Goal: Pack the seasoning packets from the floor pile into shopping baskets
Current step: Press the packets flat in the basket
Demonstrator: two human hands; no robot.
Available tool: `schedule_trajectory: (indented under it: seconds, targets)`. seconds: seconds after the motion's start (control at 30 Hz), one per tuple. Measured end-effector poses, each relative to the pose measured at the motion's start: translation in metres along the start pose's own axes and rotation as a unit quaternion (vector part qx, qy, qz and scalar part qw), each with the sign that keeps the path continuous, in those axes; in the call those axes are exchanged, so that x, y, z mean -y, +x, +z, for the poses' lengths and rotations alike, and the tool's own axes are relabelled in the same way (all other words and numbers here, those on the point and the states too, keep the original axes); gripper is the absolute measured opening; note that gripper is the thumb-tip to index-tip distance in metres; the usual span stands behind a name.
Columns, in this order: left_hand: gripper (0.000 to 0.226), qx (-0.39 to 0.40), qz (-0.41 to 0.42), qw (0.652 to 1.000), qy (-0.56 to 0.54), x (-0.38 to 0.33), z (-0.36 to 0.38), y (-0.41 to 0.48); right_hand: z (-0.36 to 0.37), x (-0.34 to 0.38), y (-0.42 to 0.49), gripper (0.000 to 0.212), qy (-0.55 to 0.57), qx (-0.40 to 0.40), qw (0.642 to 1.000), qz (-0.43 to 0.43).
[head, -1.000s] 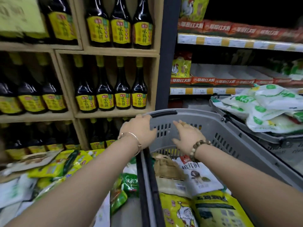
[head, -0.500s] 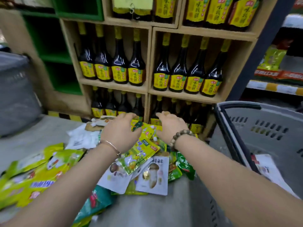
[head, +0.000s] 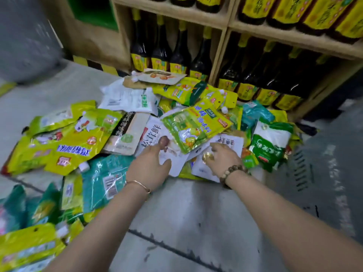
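Head cam: left hand [head: 149,169] fingers [head: 155,149] lie fairly straight on a white mushroom packet [head: 153,132], thumb splayed on its near edge. The right hand [head: 222,160] has bent fingertips [head: 215,147] on a second white packet [head: 233,143] at 3 o'clock of the first; can't tell if they pinch it. Both packets sit at the near edge of the seasoning packet pile [head: 196,122], spread over grey concrete floor [head: 196,213] from 7 to 1 o'clock; wooden shelf [head: 222,48] of dark bottles [head: 180,54] at 12, blurred slotted grey basket wall [head: 306,169] at 3, hazard stripe [head: 88,62] at 11.
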State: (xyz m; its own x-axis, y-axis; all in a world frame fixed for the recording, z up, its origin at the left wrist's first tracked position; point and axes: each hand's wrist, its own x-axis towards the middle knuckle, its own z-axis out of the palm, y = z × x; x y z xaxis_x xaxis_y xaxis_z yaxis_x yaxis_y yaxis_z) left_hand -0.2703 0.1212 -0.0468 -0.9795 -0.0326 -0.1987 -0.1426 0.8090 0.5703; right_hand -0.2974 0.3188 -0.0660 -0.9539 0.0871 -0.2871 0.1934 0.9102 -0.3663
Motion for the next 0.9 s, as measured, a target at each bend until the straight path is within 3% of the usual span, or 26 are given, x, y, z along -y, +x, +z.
schedule_trajectory:
  seconds: [0.07, 0.17, 0.37, 0.47, 0.53, 0.6, 0.7, 0.9]
  targets:
    - [0.045, 0.015, -0.017, 1.000, -0.009, 0.007, 0.015, -0.003, 0.012, -0.015, 0.004, 0.039, 0.085, -0.014, 0.994, 0.065]
    - [0.042, 0.038, -0.029, 0.998, -0.030, 0.010, 0.033, -0.009, 0.019, -0.038, 0.010, 0.050, 0.139, -0.028, 0.977, 0.160]
    - [0.038, 0.047, -0.042, 0.996, -0.069, 0.010, 0.053, -0.011, 0.028, -0.056, 0.036, 0.054, 0.230, -0.176, 0.915, 0.279]
    - [0.037, 0.047, -0.049, 0.994, -0.090, 0.010, 0.057, -0.014, 0.032, -0.067, 0.047, 0.050, 0.290, -0.085, 0.890, 0.342]
    - [0.035, 0.043, -0.051, 0.992, -0.107, 0.011, 0.058, -0.017, 0.034, -0.072, 0.049, 0.042, 0.332, -0.048, 0.873, 0.353]
    - [0.034, 0.038, -0.057, 0.989, -0.129, 0.012, 0.059, -0.021, 0.035, -0.071, 0.042, 0.032, 0.357, -0.084, 0.873, 0.321]
    - [0.031, 0.028, -0.066, 0.982, -0.173, 0.016, 0.060, -0.027, 0.039, -0.064, 0.009, 0.021, 0.493, -0.133, 0.808, 0.296]
    - [0.027, 0.055, -0.117, 0.961, -0.243, 0.018, 0.065, -0.037, 0.039, -0.070, -0.062, 0.024, 0.514, -0.139, 0.801, 0.275]
